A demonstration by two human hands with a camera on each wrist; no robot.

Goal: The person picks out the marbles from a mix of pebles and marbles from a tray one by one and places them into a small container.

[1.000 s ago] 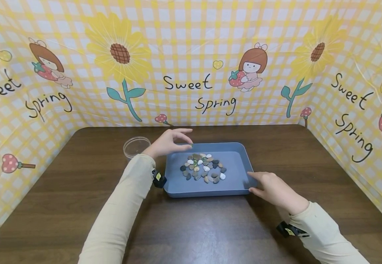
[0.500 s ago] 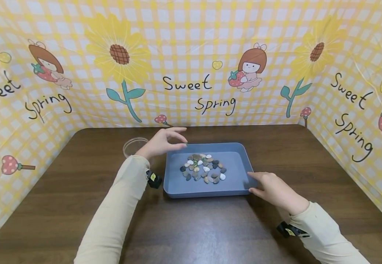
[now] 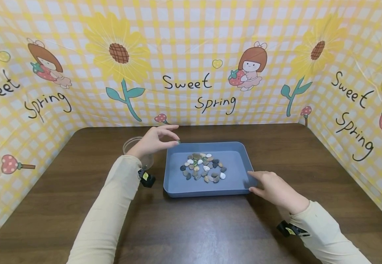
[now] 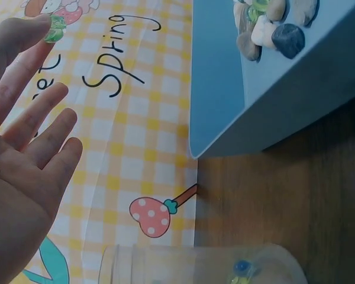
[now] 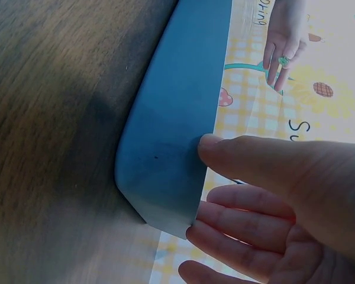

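Note:
My left hand [image 3: 150, 141] pinches a small green glass marble [image 4: 55, 29] between thumb and index finger. The other fingers are spread in the left wrist view. The hand is above the back left corner of the blue-grey tray [image 3: 236, 165], beside a clear round container [image 3: 148, 162] that it partly covers. My right hand [image 3: 278, 189] holds the tray's right front corner, thumb and fingertips against the rim. Several pebbles [image 3: 206, 168], white, tan, grey and black, lie in the tray. Some green glass [image 4: 257, 9] shows among them.
Blue and yellow marbles [image 4: 242, 269] show through the container's wall in the left wrist view. A brown wooden table [image 3: 191, 227] carries everything. Yellow checked cloth [image 3: 191, 44] with printed flowers stands round the table's back and sides.
My left hand has moved left with the green marble, from over the tray toward the clear container. My right hand stays at the tray's corner, and the pebbles have not moved.

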